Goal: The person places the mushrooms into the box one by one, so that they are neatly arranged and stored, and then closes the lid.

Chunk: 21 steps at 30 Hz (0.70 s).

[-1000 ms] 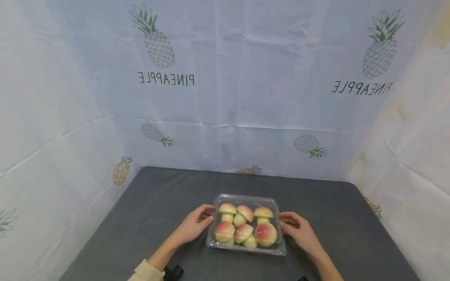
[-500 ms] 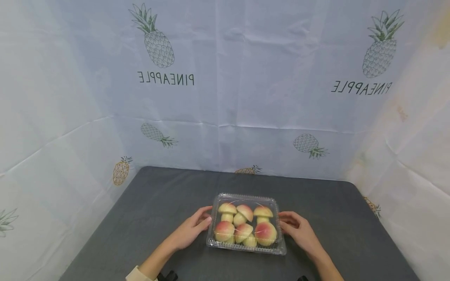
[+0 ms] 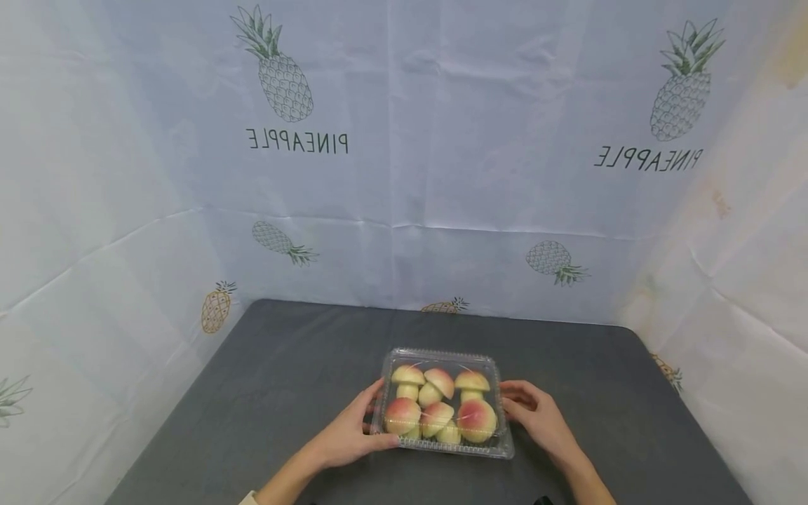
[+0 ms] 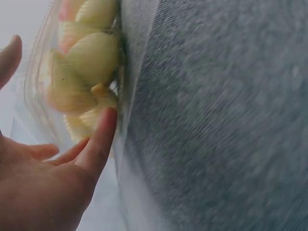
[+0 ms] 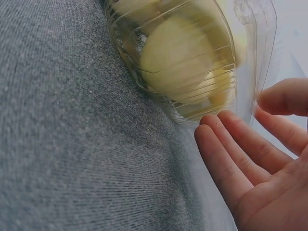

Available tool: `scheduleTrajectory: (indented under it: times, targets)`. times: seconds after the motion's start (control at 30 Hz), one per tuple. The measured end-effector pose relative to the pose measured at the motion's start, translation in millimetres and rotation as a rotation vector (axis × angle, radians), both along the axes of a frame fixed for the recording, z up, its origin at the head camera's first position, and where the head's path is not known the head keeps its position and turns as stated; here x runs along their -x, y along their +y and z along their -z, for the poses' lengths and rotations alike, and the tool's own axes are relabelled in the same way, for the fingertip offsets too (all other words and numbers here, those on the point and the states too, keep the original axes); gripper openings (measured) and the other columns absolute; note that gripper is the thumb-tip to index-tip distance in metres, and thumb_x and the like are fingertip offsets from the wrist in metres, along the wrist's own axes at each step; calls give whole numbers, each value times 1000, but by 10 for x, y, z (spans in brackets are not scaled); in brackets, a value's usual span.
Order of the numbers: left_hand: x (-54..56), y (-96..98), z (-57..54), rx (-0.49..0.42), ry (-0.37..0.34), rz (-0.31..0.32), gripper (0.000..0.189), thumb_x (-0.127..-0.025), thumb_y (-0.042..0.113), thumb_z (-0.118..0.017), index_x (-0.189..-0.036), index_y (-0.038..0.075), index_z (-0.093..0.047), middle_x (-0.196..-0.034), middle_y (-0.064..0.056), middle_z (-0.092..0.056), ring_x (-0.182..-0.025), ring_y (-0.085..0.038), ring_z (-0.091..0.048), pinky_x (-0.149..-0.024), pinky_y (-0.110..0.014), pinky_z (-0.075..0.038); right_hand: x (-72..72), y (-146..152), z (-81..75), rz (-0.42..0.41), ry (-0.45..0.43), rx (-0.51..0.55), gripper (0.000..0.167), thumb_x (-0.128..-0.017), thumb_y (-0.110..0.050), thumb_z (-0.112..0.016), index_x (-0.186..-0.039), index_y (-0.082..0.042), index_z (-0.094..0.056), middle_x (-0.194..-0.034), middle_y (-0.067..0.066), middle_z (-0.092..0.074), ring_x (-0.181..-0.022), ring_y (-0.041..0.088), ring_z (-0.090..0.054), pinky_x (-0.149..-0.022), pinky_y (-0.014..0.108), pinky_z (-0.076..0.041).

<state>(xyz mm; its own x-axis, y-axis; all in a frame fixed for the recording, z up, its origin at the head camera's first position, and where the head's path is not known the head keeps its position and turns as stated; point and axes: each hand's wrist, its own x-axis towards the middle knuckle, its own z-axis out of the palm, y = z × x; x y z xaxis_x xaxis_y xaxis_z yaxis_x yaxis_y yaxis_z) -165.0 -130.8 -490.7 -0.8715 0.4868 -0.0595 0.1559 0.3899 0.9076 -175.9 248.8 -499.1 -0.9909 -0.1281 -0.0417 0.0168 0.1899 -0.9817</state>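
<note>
A clear plastic clamshell box (image 3: 442,449) lies closed on the dark table. Through its lid show several mushroom-shaped buns (image 3: 477,421) with yellow stems and pink-tinged caps. At the box's left side is my left hand (image 3: 350,435), its thumb at the front left corner and its fingers spread along the side wall. In the left wrist view a fingertip (image 4: 109,118) lies against or very close to the lower wall. My right hand (image 3: 536,414) is at the right side. In the right wrist view its fairly straight fingers (image 5: 231,154) meet the ribbed wall, with the thumb near the rim.
The dark grey table (image 3: 303,344) stretches around the box. White cloth (image 3: 442,175) printed with pineapples hangs behind it and at both sides, close to the table's edges.
My left hand first drew back slightly from the box, then came in again, its thumb moving down to the front left corner. The box and my right hand stay nearly still.
</note>
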Motion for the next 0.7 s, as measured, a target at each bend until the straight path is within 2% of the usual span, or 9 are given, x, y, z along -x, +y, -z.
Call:
scheduleTrajectory:
  times: [0.23, 0.47, 0.57, 0.7]
  targets:
    - [-30, 36, 41, -8, 38, -51, 98, -91, 39, -77, -162, 6, -18, -156, -25, -34, -128, -37, -50, -86, -34, -55, -45, 10, -18, -22, 22, -15, 49, -100, -19, -67, -140, 6, -53, -127, 25, -64, -102, 13, -69, -82, 31, -60]
    - [-24, 71, 41, -5, 66, -67, 98, -90, 38, -78, -161, 3, -21, -155, -25, -35, -123, -35, -52, -84, -34, -56, -182, 121, -41, -146, 44, -30, 55, -103, -17, -63, -148, 8, -43, -133, 31, -57, -105, 9, -68, -86, 33, -60]
    - [-14, 73, 30, 6, 73, -71, 98, -90, 39, -78, -161, 3, -20, -155, -25, -35, -125, -36, -51, -86, -36, -56, -240, 158, -88, -199, 11, -32, 58, -104, -18, -61, -151, 7, -39, -133, 28, -57, -106, 11, -67, -87, 34, -59]
    - [0, 78, 16, 18, 75, -78, 97, -91, 39, -77, -161, 3, -20, -155, -25, -35, -127, -38, -50, -88, -40, -56, -279, 184, -138, -304, -8, -52, 63, -104, -17, -59, -155, 8, -30, -122, 21, -60, -103, 13, -66, -85, 34, -59]
